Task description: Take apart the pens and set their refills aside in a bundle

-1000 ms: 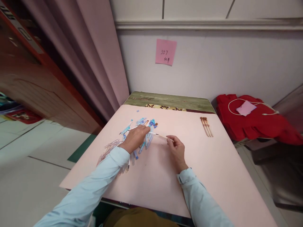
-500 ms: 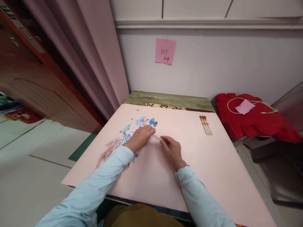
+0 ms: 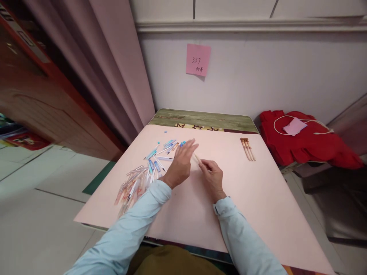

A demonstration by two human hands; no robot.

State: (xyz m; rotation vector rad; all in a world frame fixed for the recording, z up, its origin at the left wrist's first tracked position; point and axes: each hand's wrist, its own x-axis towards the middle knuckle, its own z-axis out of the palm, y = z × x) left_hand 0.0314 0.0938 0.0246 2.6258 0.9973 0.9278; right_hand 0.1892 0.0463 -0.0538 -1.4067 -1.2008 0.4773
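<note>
A pile of loose pen parts (image 3: pixel 156 158), blue caps and thin refills, lies on the pink tabletop (image 3: pixel 258 198) at the left. More clear and orange barrels (image 3: pixel 130 187) lie nearer the left edge. My left hand (image 3: pixel 182 164) hovers over the right side of the pile with its fingers stretched out, holding nothing. My right hand (image 3: pixel 212 177) is closed in a pinch on a thin tan pen barrel (image 3: pixel 197 157) that points up and left toward my left hand.
Three finished wooden-coloured pens (image 3: pixel 247 148) lie side by side at the far right of the table. A pink sticky note (image 3: pixel 197 60) hangs on the wall. Red cloth (image 3: pixel 304 143) with a white cable lies at the right. Curtains hang at the left.
My left hand has lifted off the pile and opened, shifting right. My right hand has brought the tan barrel closer to it. The white refill seen earlier between the hands no longer shows.
</note>
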